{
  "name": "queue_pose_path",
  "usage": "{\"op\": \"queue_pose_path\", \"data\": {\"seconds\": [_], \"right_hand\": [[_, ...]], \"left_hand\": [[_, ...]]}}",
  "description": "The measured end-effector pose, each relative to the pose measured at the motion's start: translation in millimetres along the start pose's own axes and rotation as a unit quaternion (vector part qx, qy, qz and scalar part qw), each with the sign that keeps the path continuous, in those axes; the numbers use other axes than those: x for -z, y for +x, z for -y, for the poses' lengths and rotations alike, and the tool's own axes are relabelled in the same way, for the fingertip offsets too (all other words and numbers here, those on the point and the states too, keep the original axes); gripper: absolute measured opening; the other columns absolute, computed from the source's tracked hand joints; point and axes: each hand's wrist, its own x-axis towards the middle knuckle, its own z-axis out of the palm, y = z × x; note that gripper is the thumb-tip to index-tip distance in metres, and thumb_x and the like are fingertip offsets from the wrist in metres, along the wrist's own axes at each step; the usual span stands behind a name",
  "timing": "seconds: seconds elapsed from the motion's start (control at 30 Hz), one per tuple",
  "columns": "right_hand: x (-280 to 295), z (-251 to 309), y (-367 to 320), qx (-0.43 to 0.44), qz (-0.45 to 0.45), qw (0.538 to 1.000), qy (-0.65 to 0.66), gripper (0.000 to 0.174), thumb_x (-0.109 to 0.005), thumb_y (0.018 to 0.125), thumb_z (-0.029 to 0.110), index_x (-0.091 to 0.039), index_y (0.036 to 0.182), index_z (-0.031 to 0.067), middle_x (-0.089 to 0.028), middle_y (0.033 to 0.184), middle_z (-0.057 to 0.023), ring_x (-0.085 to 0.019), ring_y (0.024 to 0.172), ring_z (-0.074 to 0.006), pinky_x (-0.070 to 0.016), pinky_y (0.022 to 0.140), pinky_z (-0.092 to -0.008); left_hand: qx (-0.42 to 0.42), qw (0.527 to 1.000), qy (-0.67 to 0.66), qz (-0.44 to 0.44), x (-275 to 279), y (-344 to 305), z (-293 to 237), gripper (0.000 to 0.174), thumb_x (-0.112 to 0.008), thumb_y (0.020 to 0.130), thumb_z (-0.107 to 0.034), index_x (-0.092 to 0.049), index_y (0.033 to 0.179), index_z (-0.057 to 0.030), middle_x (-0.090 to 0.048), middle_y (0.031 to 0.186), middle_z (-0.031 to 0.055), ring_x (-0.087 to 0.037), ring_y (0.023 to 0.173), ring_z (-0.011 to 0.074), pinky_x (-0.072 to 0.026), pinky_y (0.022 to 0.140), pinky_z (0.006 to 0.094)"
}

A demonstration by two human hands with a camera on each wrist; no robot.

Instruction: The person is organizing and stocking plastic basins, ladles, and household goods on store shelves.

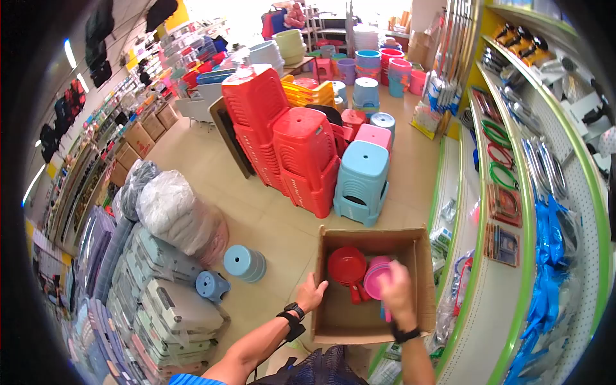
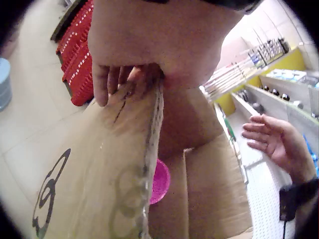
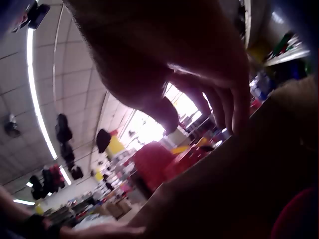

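Observation:
An unsealed cardboard box (image 1: 420, 256) stands in front of me. Its left wall is gripped by my left hand (image 1: 310, 294), with fingers curled over the outside in the left wrist view. Inside lies a red plastic water dipper (image 1: 347, 264), its handle toward me. Beside it on the right sits a pink dipper (image 1: 375, 280), partly covered by my right hand (image 1: 399, 296) in the head view. A bit of blue shows under that hand. The left wrist view shows the right hand (image 2: 271, 142) above the box with loosely spread fingers, holding nothing.
Stacked red stools (image 1: 305, 154) and blue stools (image 1: 362, 176) stand beyond the box. Shelves (image 1: 513, 282) with hanging goods run close along the right. Two small blue stools (image 1: 244, 263) and wrapped storage boxes (image 1: 170, 308) are on the floor to the left.

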Motion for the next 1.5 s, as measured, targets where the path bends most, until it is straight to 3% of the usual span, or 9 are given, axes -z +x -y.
{"op": "queue_pose_path", "data": {"seconds": [0.2, 0.4, 0.6, 0.73, 0.83, 0.97, 1.1, 1.33, 1.5], "right_hand": [[-124, 75, -146, 0.010, 0.244, 0.969, -0.039, 0.083, -0.069, 0.085, 0.041, -0.033, 0.136, -0.0147, -0.059, 0.112, -0.0340, -0.060, 0.102, -0.0470, -0.0496, 0.087, -0.0496], [-165, 101, -189, -0.095, 0.248, 0.944, -0.197, 0.083, -0.063, 0.087, 0.034, -0.022, 0.144, -0.0098, -0.066, 0.090, -0.0289, -0.067, 0.076, -0.0434, -0.0519, 0.068, -0.0510], [-181, 90, -191, -0.034, 0.157, 0.928, -0.337, 0.066, -0.058, 0.085, 0.022, -0.032, 0.140, -0.0042, -0.066, 0.068, -0.0205, -0.066, 0.061, -0.0385, -0.0501, 0.058, -0.0503], [-186, 91, -194, -0.031, 0.121, 0.926, -0.356, 0.045, -0.057, 0.085, 0.020, -0.043, 0.122, -0.0006, -0.066, 0.068, -0.0220, -0.065, 0.062, -0.0411, -0.0497, 0.059, -0.0522], [-191, 86, -192, -0.026, 0.104, 0.925, -0.365, 0.031, -0.057, 0.086, 0.020, -0.044, 0.108, 0.0020, -0.066, 0.069, -0.0229, -0.065, 0.065, -0.0432, -0.0492, 0.060, -0.0544], [-188, 97, -191, -0.051, 0.112, 0.923, -0.364, 0.033, -0.057, 0.087, 0.018, -0.045, 0.112, 0.0014, -0.066, 0.076, -0.0260, -0.065, 0.072, -0.0452, -0.0495, 0.067, -0.0561], [-189, 96, -190, -0.056, 0.107, 0.919, -0.376, 0.029, -0.057, 0.087, 0.019, -0.044, 0.106, 0.0018, -0.066, 0.077, -0.0266, -0.066, 0.073, -0.0447, -0.0500, 0.066, -0.0558], [-188, 86, -176, -0.087, 0.119, 0.931, -0.335, 0.033, -0.060, 0.086, 0.022, -0.045, 0.105, 0.0009, -0.067, 0.083, -0.0285, -0.065, 0.080, -0.0464, -0.0502, 0.071, -0.0561], [-191, 81, -169, -0.120, 0.132, 0.941, -0.288, 0.035, -0.060, 0.086, 0.021, -0.044, 0.109, -0.0007, -0.067, 0.083, -0.0283, -0.066, 0.080, -0.0465, -0.0503, 0.071, -0.0562]], "left_hand": [[-0.091, 0.986, -0.133, 0.039, 65, -41, 99, 0.048, -0.059, 0.093, -0.039, -0.061, 0.117, 0.0026, -0.068, 0.109, 0.0233, -0.066, 0.102, 0.0337, -0.0510, 0.088, 0.0407], [0.177, 0.982, -0.066, -0.029, 119, -167, 371, 0.038, -0.061, 0.086, -0.035, -0.070, 0.103, -0.0024, -0.070, 0.100, 0.0222, -0.068, 0.092, 0.0336, -0.0528, 0.082, 0.0418], [0.503, 0.856, 0.088, 0.084, 162, -418, 530, 0.038, -0.062, 0.079, -0.028, -0.070, 0.102, 0.0015, -0.068, 0.106, 0.0258, -0.065, 0.104, 0.0393, -0.0530, 0.086, 0.0457], [0.578, 0.795, -0.065, 0.170, 161, -516, 541, 0.018, -0.065, 0.084, -0.016, -0.073, 0.094, -0.0036, -0.074, 0.079, 0.0102, -0.071, 0.068, 0.0229, -0.0576, 0.067, 0.0382], [0.657, 0.722, -0.215, -0.023, 127, -533, 525, 0.013, -0.065, 0.086, -0.013, -0.074, 0.082, -0.0052, -0.072, 0.069, 0.0046, -0.067, 0.054, 0.0148, -0.0566, 0.058, 0.0349], [0.451, 0.888, -0.035, 0.084, 74, -492, 542, 0.013, -0.068, 0.083, -0.018, -0.072, 0.081, -0.0056, -0.072, 0.069, 0.0081, -0.067, 0.055, 0.0149, -0.0544, 0.052, 0.0314], [0.450, 0.833, -0.307, -0.096, 100, -417, 469, 0.016, -0.069, 0.081, -0.023, -0.073, 0.080, -0.0071, -0.070, 0.065, 0.0048, -0.066, 0.056, 0.0125, -0.0536, 0.056, 0.0293], [0.379, 0.882, -0.256, -0.116, 139, -380, 463, 0.020, -0.068, 0.084, -0.024, -0.072, 0.079, -0.0049, -0.070, 0.065, 0.0054, -0.059, 0.050, 0.0104, -0.0476, 0.046, 0.0290], [0.500, 0.847, -0.179, 0.001, 150, -417, 475, 0.024, -0.067, 0.077, -0.029, -0.071, 0.067, -0.0072, -0.067, 0.059, 0.0044, -0.059, 0.048, 0.0141, -0.0497, 0.051, 0.0313]]}}
